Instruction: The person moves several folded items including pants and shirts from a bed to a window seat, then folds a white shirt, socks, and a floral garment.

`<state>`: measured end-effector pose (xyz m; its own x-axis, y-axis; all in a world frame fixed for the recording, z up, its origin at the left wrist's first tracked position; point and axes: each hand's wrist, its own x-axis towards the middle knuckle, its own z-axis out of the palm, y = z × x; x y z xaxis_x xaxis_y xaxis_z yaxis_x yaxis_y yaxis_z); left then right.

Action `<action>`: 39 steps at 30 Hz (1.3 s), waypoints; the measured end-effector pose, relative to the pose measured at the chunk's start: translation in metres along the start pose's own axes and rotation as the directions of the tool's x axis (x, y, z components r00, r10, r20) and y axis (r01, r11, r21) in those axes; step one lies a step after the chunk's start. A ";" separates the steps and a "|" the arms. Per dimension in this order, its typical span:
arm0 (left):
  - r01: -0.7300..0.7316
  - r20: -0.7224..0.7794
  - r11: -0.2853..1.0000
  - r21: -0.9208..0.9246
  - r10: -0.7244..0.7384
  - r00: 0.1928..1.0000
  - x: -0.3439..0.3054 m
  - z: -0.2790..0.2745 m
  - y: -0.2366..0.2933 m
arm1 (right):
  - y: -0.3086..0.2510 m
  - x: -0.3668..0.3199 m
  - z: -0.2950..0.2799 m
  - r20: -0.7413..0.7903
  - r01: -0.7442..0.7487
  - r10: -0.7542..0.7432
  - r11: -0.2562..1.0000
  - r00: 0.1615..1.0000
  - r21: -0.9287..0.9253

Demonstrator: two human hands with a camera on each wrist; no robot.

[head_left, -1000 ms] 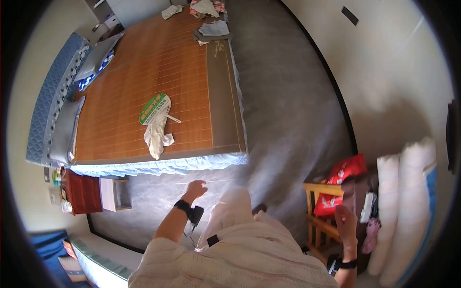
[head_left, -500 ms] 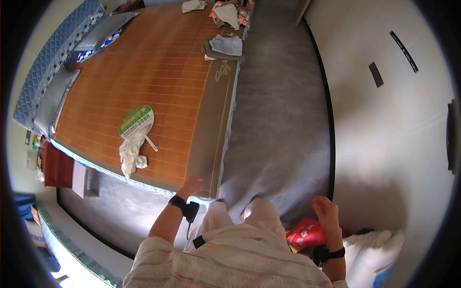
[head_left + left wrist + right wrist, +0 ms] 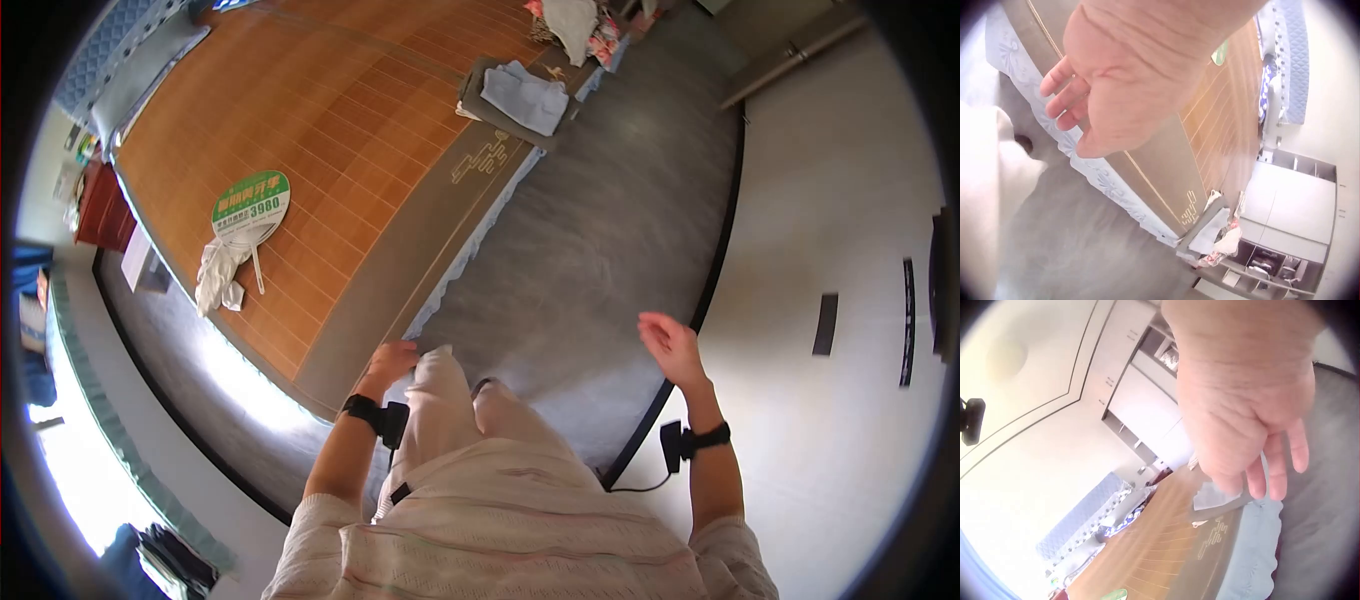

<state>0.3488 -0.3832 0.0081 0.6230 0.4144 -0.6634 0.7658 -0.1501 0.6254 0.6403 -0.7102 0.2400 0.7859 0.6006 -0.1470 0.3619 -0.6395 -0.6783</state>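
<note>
My left hand [image 3: 393, 361] and right hand [image 3: 673, 352] are empty, fingers slightly spread; I'd steer clear of the bed mat [image 3: 335, 200].

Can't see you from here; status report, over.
Left hand empty, near bed. Right hand empty, apart from bed. Folded clothes on bed. No obstruction visible.

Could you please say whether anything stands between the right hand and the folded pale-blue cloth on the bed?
Nothing visible blocks the bare right hand from the folded pale-blue cloth; in the head view, grey floor and frilled fabric edging lie between.
</note>
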 end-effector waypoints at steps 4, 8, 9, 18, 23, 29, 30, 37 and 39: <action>0.069 -0.011 0.993 -0.091 -0.070 0.997 0.048 -0.016 0.021 | -0.007 0.125 0.001 0.099 0.073 -0.067 0.995 0.993 -0.062; 0.211 0.027 0.935 -0.284 -0.212 0.977 0.082 -0.020 0.094 | -0.001 0.241 0.000 0.235 0.102 -0.086 0.993 0.968 -0.055; 0.219 0.026 0.932 -0.289 -0.221 0.975 0.095 -0.017 0.105 | 0.004 0.270 0.004 0.253 0.137 -0.114 0.988 0.961 -0.077; 0.010 -0.220 0.967 -0.255 -0.068 0.973 0.167 0.002 0.201 | 0.053 0.562 0.085 0.402 0.306 -0.171 0.903 0.900 -0.303; 0.218 -0.262 0.806 -0.550 -0.415 0.871 0.176 0.060 0.211 | 0.063 0.672 0.131 0.512 0.362 -0.116 0.837 0.851 -0.411; 0.292 -0.164 0.719 -0.631 -0.491 0.856 0.192 0.110 0.256 | 0.061 0.703 0.145 0.616 0.397 -0.123 0.856 0.778 -0.331; 0.292 -0.165 0.706 -0.645 -0.502 0.849 0.196 0.109 0.266 | 0.065 0.703 0.145 0.625 0.306 -0.050 0.900 0.779 -0.310; 0.195 -0.240 0.697 -0.691 -0.474 0.847 0.217 0.096 0.290 | 0.039 0.691 0.146 0.846 -0.274 0.362 0.923 0.391 -0.269; 0.103 -0.301 0.713 -0.694 -0.417 0.857 0.219 0.092 0.288 | 0.040 0.670 0.146 0.855 -0.387 0.376 0.893 0.358 -0.231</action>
<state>0.7207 -0.4185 0.0055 0.1667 0.6884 -0.7059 0.4991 0.5585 0.6625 1.1079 -0.2636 0.0094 -0.0109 0.3847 -0.9230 0.1344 -0.9141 -0.3825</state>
